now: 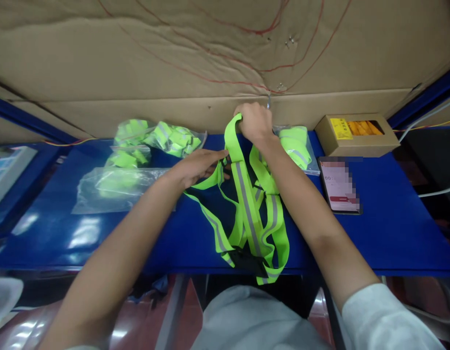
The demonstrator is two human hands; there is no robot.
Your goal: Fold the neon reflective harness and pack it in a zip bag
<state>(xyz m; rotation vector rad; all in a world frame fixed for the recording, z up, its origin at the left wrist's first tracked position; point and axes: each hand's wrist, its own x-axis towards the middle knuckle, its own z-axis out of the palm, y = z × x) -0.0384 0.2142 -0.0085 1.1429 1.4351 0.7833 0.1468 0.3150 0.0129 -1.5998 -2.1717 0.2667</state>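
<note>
A neon yellow-green reflective strap vest with grey stripes hangs in loops over the front of the blue table. Its lower end, with a black piece, reaches the table's front edge. My right hand is closed on the upper strap, lifting it near the cardboard back wall. Lower and to the left, my left hand has thumb and fingers closed around a strap at the vest's side; part of its fingers is hidden behind the strap.
Clear bags of folded neon straps lie at the back left, with a flat plastic bag before them. A bagged neon bundle, an open-windowed carton and a phone sit on the right. Red strings hang along the cardboard wall.
</note>
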